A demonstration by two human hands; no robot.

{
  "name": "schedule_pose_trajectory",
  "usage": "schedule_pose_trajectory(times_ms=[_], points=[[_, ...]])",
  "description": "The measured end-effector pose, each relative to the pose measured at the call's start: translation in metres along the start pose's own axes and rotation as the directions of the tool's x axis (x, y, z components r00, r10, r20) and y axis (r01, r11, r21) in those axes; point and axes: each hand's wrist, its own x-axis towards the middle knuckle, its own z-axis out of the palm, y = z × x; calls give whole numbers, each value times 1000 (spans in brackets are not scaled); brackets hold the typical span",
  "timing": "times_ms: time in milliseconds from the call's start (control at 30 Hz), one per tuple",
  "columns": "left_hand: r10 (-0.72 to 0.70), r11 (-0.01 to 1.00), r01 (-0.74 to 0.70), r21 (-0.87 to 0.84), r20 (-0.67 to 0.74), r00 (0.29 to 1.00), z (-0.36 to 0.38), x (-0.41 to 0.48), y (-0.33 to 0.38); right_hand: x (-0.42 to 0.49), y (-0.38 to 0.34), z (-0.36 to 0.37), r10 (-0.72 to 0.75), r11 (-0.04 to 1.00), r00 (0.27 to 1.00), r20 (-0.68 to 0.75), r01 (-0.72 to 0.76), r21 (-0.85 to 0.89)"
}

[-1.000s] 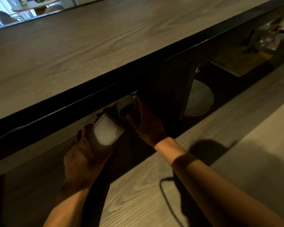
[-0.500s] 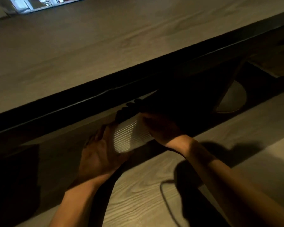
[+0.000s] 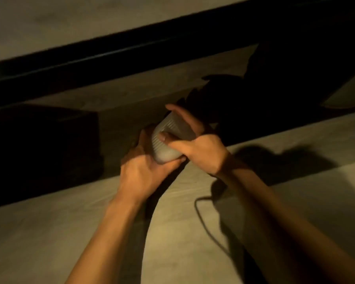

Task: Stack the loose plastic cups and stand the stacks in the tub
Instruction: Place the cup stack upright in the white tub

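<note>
A ribbed white plastic cup stack [image 3: 168,138] lies tilted between both my hands, just under the dark edge of the table. My left hand [image 3: 143,171] cups its lower, nearer end from below. My right hand [image 3: 199,144] wraps its upper part, thumb across the ribbed side and fingers over the top. The frame is blurred, so I cannot tell how many cups are nested. No tub is in view.
A wooden table top [image 3: 70,27] with a black edge [image 3: 131,50] runs across the upper frame. A dark box-like shape [image 3: 43,146] stands at left under it. A thin dark cable [image 3: 205,220] lies on the pale wood floor [image 3: 172,253].
My right hand brought a second cup onto the one in my left hand, and both hands have closed around the joined cups. The view has dropped lower and nearer to the floor.
</note>
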Motion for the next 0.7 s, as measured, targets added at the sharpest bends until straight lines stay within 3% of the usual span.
schedule_pose_trajectory(times_ms=[100,233,400,700], points=[[-31,1000,30,5,78,996,-27,-19,3,-15,-11,19,15,999,1000,22,-15,-30],[2,999,0,-38,68,998,-65,-50,-13,-40,-36,51,51,994,998,45,-47,-99],[65,959,-41,-282,74,995,-103,-88,-33,-72,-73,84,51,990,998,48,-44,-134],[22,951,-7,-311,45,999,-195,-156,-61,-121,-154,154,9,985,997,73,4,-170]])
